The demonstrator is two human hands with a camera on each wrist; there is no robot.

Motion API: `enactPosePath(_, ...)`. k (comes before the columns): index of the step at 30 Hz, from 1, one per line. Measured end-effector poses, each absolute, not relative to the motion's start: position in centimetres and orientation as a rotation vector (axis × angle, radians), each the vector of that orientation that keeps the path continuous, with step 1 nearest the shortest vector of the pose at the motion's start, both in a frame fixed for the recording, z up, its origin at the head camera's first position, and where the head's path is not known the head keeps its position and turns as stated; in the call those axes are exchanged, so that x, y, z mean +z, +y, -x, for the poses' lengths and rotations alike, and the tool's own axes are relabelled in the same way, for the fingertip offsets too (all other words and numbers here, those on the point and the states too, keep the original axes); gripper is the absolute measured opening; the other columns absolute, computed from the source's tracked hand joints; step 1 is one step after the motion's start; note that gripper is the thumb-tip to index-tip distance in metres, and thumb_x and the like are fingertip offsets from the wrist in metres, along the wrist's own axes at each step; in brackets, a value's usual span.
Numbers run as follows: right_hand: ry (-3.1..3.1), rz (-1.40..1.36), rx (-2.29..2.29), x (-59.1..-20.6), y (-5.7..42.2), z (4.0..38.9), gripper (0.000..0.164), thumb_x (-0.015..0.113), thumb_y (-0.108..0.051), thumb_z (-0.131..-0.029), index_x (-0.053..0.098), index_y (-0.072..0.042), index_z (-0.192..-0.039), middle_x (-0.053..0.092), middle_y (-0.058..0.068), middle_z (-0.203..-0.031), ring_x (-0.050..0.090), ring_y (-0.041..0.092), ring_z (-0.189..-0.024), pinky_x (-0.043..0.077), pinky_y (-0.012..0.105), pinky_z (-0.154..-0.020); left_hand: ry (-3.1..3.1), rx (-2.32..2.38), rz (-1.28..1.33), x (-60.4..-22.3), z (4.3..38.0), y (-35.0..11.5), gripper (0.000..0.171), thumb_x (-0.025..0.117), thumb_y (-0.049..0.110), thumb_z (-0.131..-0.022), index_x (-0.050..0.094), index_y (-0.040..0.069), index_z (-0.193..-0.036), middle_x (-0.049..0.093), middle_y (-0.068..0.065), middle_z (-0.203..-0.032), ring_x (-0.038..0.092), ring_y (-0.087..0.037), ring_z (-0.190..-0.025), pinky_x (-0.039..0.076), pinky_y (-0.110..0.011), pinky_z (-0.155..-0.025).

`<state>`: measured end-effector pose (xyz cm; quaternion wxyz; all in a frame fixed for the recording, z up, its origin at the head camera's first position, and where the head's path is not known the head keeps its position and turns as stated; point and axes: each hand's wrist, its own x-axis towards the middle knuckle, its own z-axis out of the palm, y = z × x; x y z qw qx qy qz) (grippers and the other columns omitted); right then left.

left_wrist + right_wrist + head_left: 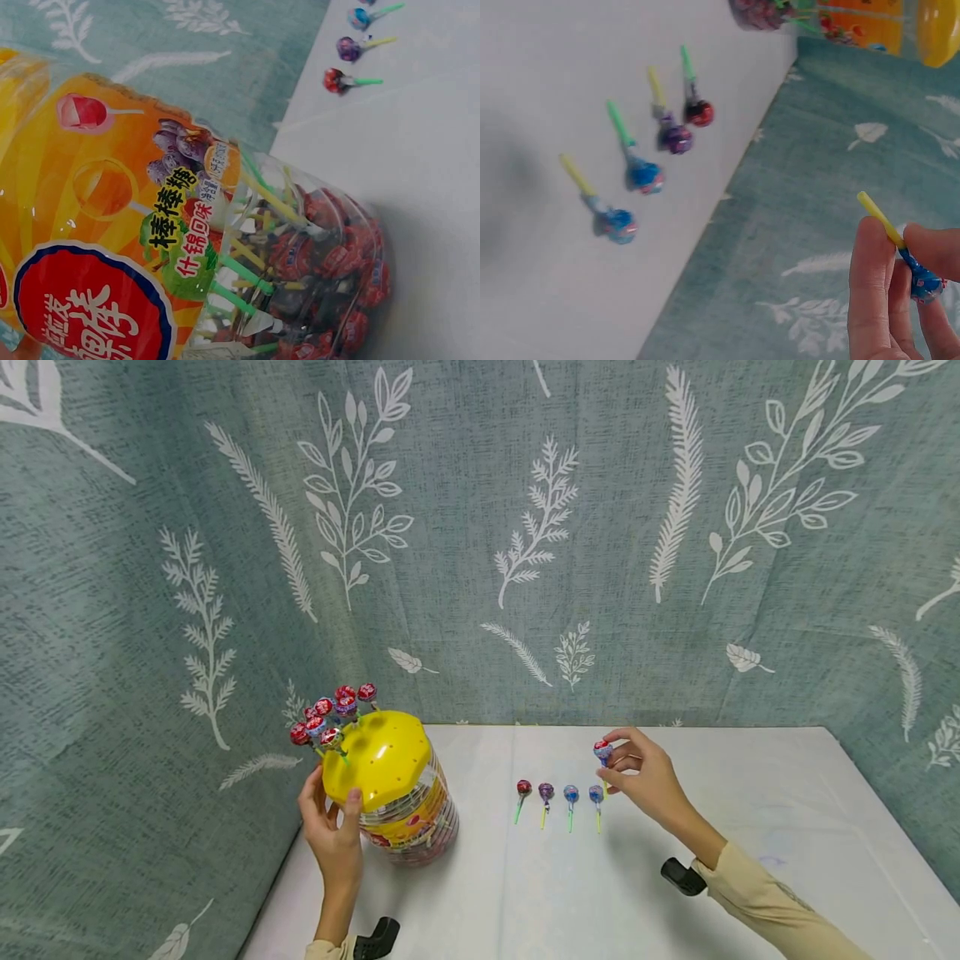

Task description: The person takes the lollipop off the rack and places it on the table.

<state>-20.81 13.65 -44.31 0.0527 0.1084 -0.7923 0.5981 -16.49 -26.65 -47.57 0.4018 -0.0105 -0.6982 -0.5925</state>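
My left hand (333,839) grips the yellow lid (390,747) of a clear plastic candy jar (423,822), thumb on the near side and fingers at the left edge. Several wrapped lollipops (322,706) stick up from holes along the lid's left side. More lollipops (330,255) fill the jar's bottom in the left wrist view. Over the right part of the table, my right hand (648,781) pinches a blue-wrapped lollipop (925,285) by its yellow stick, between thumb and fingers. It is held above the table, beside a row of lollipops.
Lying in the row on the white table (487,893) are a red lollipop (523,787), a purple one (546,791) and two blue ones, one with a green stick (571,793) and one with a yellow stick (596,793). Behind hangs a green leaf-print cloth (450,568).
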Motion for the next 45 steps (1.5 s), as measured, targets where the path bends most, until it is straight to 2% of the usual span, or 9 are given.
enactPosePath(7,-2.433,-0.253,1.812,-46.1,14.6,21.0,0.043,0.071,0.007,-0.076,0.054,-0.002,-0.115,0.060,0.019,-0.087,0.065,0.025,-0.070,0.055,0.033,-0.056,-1.761,-1.497,0.027,-47.4,16.3,-26.7,0.062,0.059,0.006,-0.085,0.038,0.009,-0.142,0.041,-0.006,-0.142,0.037,-0.020,-0.130,0.034,-0.026,-0.098)
enactPosePath(15,-2.511,-0.128,1.806,-48.3,15.4,21.3,0.046,0.071,0.005,-0.078,0.053,0.002,-0.119,0.061,0.017,-0.086,0.065,0.026,-0.071,0.055,0.041,-0.059,-1.772,-1.497,0.032,-45.3,15.3,-25.4,0.060,0.056,0.005,-0.086,0.034,-0.005,-0.140,0.039,-0.015,-0.141,0.038,-0.018,-0.128,0.033,-0.025,-0.097)
enactPosePath(25,-2.571,0.019,1.760,-51.3,15.2,22.0,0.044,0.072,0.006,-0.076,0.055,0.001,-0.117,0.060,0.012,-0.081,0.062,0.017,-0.064,0.055,0.040,-0.056,-1.761,-1.497,0.048,-44.4,14.8,-24.8,0.059,0.055,0.004,-0.086,0.035,-0.005,-0.140,0.040,-0.016,-0.140,0.039,-0.017,-0.127,0.033,-0.026,-0.098)
enactPosePath(33,-2.587,0.102,1.675,-53.6,15.0,22.6,0.041,0.073,0.008,-0.072,0.059,0.005,-0.111,0.060,0.010,-0.073,0.061,0.017,-0.056,0.053,0.033,-0.049,-1.754,-1.525,0.048,-44.6,14.9,-25.1,0.060,0.056,0.003,-0.084,0.034,-0.007,-0.140,0.039,-0.017,-0.141,0.038,-0.019,-0.128,0.034,-0.028,-0.097)
enactPosePath(39,-2.635,0.138,1.615,-54.7,15.0,22.7,0.040,0.072,0.008,-0.072,0.058,0.008,-0.109,0.058,0.010,-0.070,0.059,0.020,-0.050,0.052,0.032,-0.046,-1.732,-1.531,0.060,-44.8,15.0,-25.1,0.059,0.055,0.002,-0.085,0.036,-0.004,-0.140,0.040,-0.016,-0.141,0.038,-0.019,-0.127,0.033,-0.027,-0.096)
enactPosePath(45,-2.668,0.138,1.510,-55.9,15.1,23.1,0.040,0.073,0.008,-0.068,0.059,0.008,-0.105,0.057,0.007,-0.065,0.057,0.016,-0.045,0.049,0.028,-0.042,-1.737,-1.531,0.060,-44.8,15.0,-25.1,0.059,0.055,0.003,-0.085,0.035,-0.005,-0.140,0.040,-0.017,-0.140,0.038,-0.019,-0.127,0.033,-0.027,-0.096)
